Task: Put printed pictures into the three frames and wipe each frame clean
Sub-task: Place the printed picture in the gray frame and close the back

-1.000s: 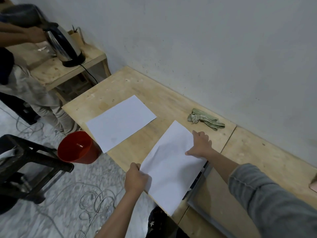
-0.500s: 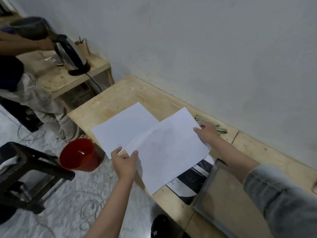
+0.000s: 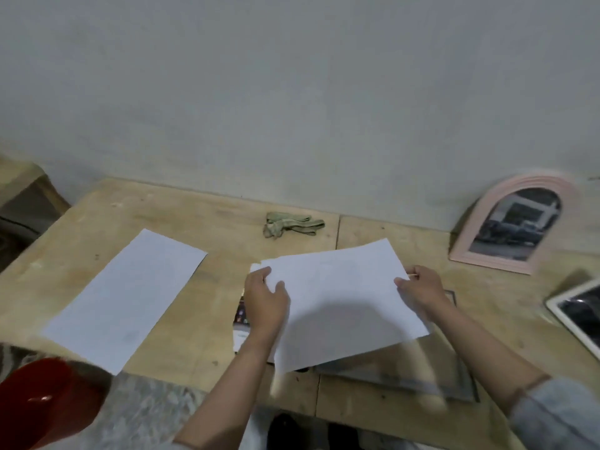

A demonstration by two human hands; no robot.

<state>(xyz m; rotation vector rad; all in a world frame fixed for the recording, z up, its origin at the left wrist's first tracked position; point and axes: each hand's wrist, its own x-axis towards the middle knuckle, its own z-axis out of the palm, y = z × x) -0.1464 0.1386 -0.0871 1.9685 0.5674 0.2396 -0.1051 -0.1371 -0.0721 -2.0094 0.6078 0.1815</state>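
Red bucket [image 3: 42,404] on the floor at far left, below the table's near edge; clear of the work.

Loose sheet [image 3: 125,297] lies flat on the wooden table [image 3: 211,222], blank side up, angled, its near corner reaching close to the table edge. Judgement: parked there to keep it out of the way. Bare wood between it and the hands gives room to slide things leftward.

Left hand [image 3: 264,302] pinches the left edge of the held sheet [image 3: 341,300], thumb on top, fingers curled under. Beneath that hand a printed picture [image 3: 241,315] shows as a narrow dark strip on the table, mostly hidden.

Green rag [image 3: 290,224] sits bunched near the wall, well apart from the hands; likely staged for the wiping step, untouched.

The held sheet is off the table, tilted, blank face toward the camera. Right hand [image 3: 422,293] grips its right edge, thumb on top. Two-handed hold probably keeps the thin paper taut and uncreased.

Under the sheet's near right corner lies a dark rectangular frame [image 3: 454,381], flat, close to the table's near edge; the blur hides its details. Judgement: the sheet is being brought over this frame, and little margin remains toward the edge.

Pink arched frame [image 3: 516,222] leans on the wall at right, already holding a picture. A white-rimmed frame [image 3: 574,311] lies at far right, cut off by the view's border.
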